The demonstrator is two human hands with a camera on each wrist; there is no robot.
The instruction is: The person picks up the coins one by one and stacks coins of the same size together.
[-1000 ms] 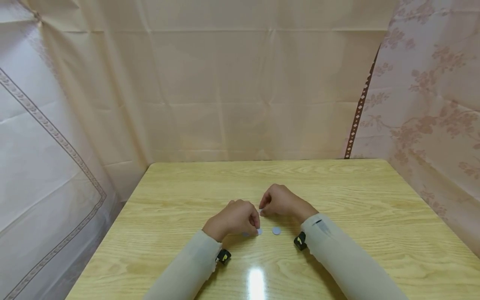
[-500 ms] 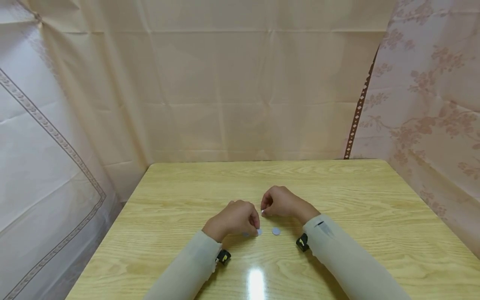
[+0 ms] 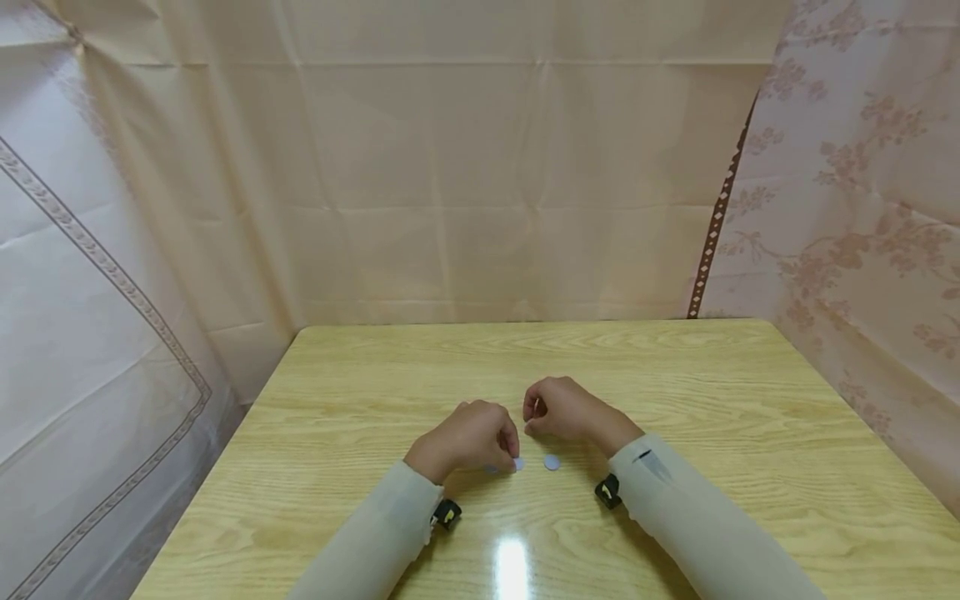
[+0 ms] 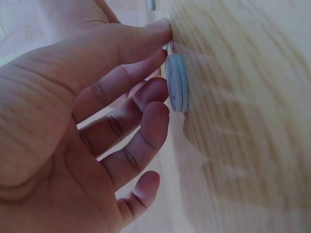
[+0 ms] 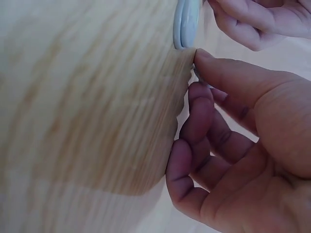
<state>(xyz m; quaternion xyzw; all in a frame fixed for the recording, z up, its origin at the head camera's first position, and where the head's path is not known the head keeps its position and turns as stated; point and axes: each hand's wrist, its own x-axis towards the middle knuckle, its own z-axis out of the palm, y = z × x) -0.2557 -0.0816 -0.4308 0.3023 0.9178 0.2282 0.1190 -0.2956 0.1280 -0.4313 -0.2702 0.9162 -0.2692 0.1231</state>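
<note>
On the wood-grain table, my left hand pinches a small pale blue-white disc between thumb and forefinger, low at the tabletop. Part of another disc shows beneath that hand. In the left wrist view, a thick two-layered disc lies close to the curled fingers. A bit farther back, my right hand has thumb and forefinger together on a small disc, of which only a thin grey edge shows. Another disc lies in front of the right hand. A layered pale disc is near the right thumb.
The table reaches back to a beige cloth. Patterned cloths hang at the left and right. A bright light reflection lies on the front of the tabletop. A black wrist device sits at each sleeve.
My right hand has shifted slightly right and toward me, and the disc at its fingertips shows less in the head view. The left hand and the lying discs stay in place.
</note>
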